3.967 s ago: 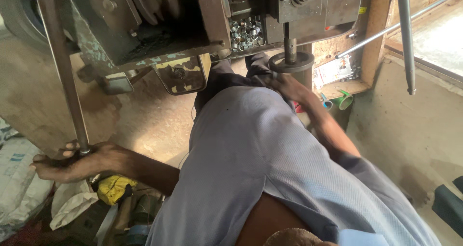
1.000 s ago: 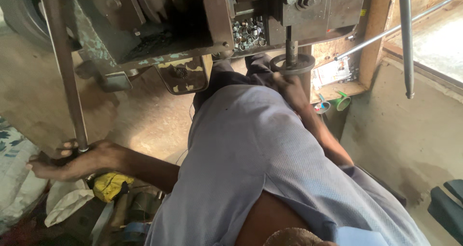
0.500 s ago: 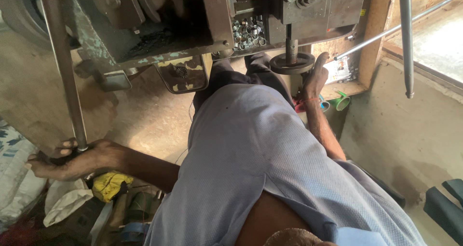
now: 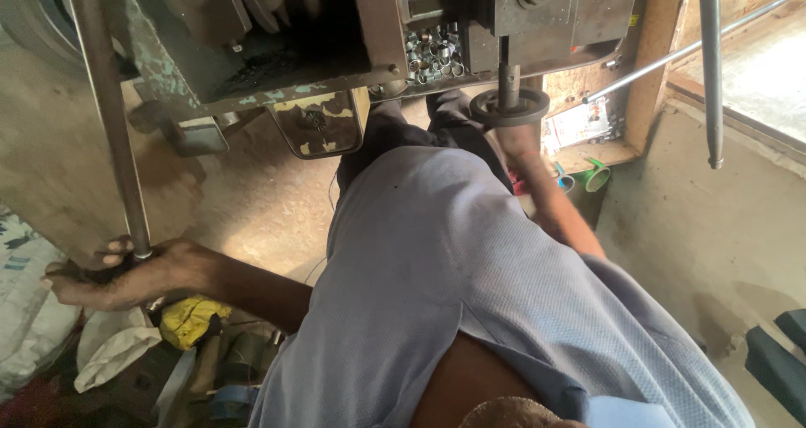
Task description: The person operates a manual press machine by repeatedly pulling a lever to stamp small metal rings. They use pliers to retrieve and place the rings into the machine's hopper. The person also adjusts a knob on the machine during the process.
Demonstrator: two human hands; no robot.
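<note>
Dusty concrete floor point(image 4: 252, 201) of a workshop, seen from above over a pale blue shirt point(image 4: 453, 294). Ahead, a heavy dark metal machine point(image 4: 277, 42) with chipped green paint, and inside it a tray of small shiny metal bushings point(image 4: 432, 54). Left hand point(image 4: 126, 273) low at the left side, fingers wrapped around the lower end of a long rusty steel lever rod point(image 4: 109, 117), closed tight on it. Right hand point(image 4: 516, 138) stretched forward, just under a round dark metal ring point(image 4: 509, 106) on a vertical spindle, touching it; cannot tell if fingers closed or spread. Near the left hand, a yellow crumpled cloth point(image 4: 191, 319) and a white sack point(image 4: 34, 310). At right, a green plastic cup point(image 4: 598, 174) beside a wooden post point(image 4: 655, 59).
</note>
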